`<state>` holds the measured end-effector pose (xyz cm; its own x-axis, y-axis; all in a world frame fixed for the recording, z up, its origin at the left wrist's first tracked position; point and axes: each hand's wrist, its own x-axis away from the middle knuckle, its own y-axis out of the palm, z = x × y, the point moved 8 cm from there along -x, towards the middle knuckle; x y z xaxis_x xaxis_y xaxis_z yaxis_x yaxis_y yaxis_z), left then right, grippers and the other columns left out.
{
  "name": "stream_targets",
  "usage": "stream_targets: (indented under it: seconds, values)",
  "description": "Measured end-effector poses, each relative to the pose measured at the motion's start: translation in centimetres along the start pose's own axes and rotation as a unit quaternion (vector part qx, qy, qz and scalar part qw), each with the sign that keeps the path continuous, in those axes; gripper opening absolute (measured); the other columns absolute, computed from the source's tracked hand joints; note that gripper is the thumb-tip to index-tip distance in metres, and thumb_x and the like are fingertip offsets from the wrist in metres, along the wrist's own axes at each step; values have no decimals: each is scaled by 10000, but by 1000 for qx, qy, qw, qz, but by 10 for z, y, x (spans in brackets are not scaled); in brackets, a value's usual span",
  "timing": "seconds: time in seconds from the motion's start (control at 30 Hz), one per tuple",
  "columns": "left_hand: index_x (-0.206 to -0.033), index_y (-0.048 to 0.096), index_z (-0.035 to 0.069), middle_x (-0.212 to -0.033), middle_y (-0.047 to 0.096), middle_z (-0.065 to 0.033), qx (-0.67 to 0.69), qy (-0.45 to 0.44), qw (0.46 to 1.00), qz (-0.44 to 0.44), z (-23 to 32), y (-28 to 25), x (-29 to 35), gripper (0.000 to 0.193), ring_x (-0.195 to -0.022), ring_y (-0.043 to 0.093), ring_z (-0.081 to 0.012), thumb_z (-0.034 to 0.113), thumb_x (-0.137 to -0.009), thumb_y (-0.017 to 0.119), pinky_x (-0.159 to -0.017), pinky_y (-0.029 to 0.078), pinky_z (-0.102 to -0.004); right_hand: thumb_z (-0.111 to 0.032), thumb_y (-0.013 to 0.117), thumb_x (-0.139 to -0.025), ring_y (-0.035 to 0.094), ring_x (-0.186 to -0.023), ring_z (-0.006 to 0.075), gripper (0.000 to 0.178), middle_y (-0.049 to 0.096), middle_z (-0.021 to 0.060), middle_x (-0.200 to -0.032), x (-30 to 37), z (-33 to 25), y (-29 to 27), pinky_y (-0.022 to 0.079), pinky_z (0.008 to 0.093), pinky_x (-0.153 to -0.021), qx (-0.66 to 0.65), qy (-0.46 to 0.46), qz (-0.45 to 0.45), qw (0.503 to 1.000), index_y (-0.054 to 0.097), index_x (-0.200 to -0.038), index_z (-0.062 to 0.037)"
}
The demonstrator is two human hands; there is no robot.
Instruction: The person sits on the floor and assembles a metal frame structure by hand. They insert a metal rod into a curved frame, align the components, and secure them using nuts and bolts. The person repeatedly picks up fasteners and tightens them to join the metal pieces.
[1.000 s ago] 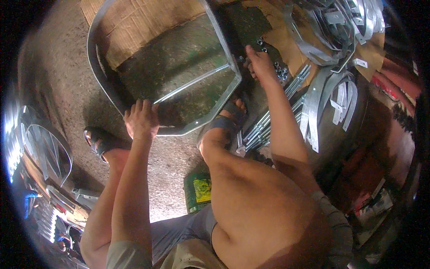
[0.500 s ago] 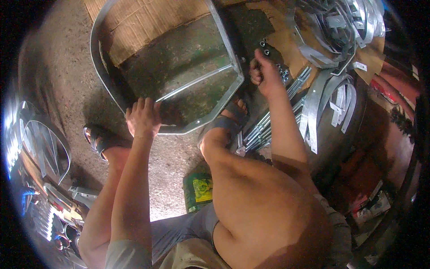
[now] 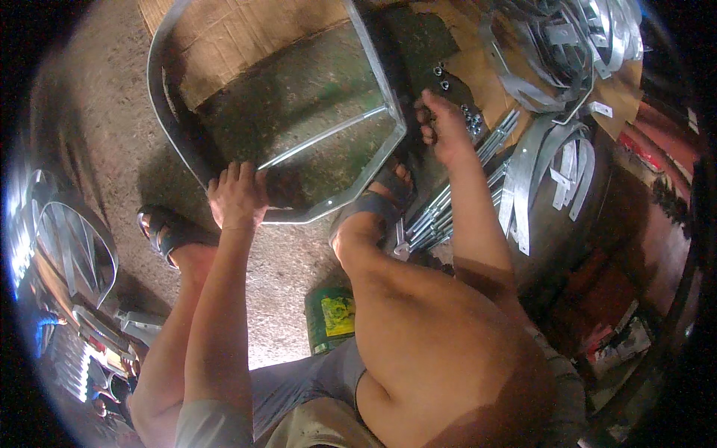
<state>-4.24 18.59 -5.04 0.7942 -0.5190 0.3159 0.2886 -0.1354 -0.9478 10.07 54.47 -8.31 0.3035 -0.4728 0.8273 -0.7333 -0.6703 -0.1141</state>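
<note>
A bent metal strip frame (image 3: 366, 176), wide and rounded at the far end, stands over the floor in front of me. A thin threaded rod (image 3: 323, 139) spans its near part. My left hand (image 3: 239, 196) is closed over the frame's near-left corner, by the rod's left end, and covers that end. Just outside the frame's right side, near the rod's other end, my right hand (image 3: 445, 128) has its fingers curled with the thumb on top. Whatever is in those fingers, if anything, is hidden.
Loose nuts (image 3: 472, 119) lie right of the frame, beside a bundle of threaded rods (image 3: 441, 216). Curved metal strips (image 3: 526, 179) and a larger pile (image 3: 567, 45) sit farther right. Cardboard (image 3: 231, 45) is under the frame. A green container (image 3: 328, 319) stands between my legs.
My right hand has turned slightly, its thumb dipping and shifting a little left. The frame's left side has moved slightly left; my left hand keeps its hold.
</note>
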Motion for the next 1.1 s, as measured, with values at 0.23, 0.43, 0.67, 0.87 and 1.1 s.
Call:
stream_targets:
  seconds: [0.23, 0.43, 0.67, 0.87, 1.1]
  values:
    - [-985, 612, 124, -1033, 626, -92, -3, -2, 1000, -17, 2, -1, -3, 248, -1018, 608, -290, 361, -937, 556, -907, 447, -482, -472, 661, -908, 429, -504, 107, 361, 538, -8, -663, -16, 9, -9, 278, 254, -452, -31, 19, -45, 998, 638, -809, -127]
    - [-974, 608, 120, -1030, 625, -96, 2, -4, 1000, -15, 0, 0, -1, 243, -1006, 611, -297, 355, -932, 565, -906, 447, -483, -493, 626, -927, 427, -496, 110, 391, 545, -7, -657, 1, 3, 9, 274, 264, -464, -19, 48, -63, 997, 623, -788, -127]
    - [-1059, 613, 112, -1095, 625, -107, 6, -10, 999, -40, -1, 2, -1, 270, -1064, 601, -299, 345, -946, 536, -960, 429, -501, -487, 630, -923, 393, -477, 113, 385, 530, -4, -647, -5, 12, 6, 271, 271, -461, 2, 45, -27, 999, 618, -807, -119]
    - [-1027, 625, 117, -1069, 633, -96, 8, -11, 1000, -19, 2, 1, -3, 268, -1057, 602, -291, 361, -929, 574, -944, 441, -506, -487, 671, -892, 425, -493, 114, 349, 572, -8, -686, -17, 21, -5, 285, 249, -431, -195, 75, -218, 953, 607, -838, -148]
    - [-1017, 622, 118, -1072, 617, -91, 3, -24, 999, -31, 0, 0, -1, 264, -1074, 592, -288, 362, -929, 572, -978, 426, -517, -454, 665, -905, 379, -450, 102, 341, 508, -9, -621, -2, 21, 15, 257, 250, -409, -160, 96, -119, 975, 584, -825, -133]
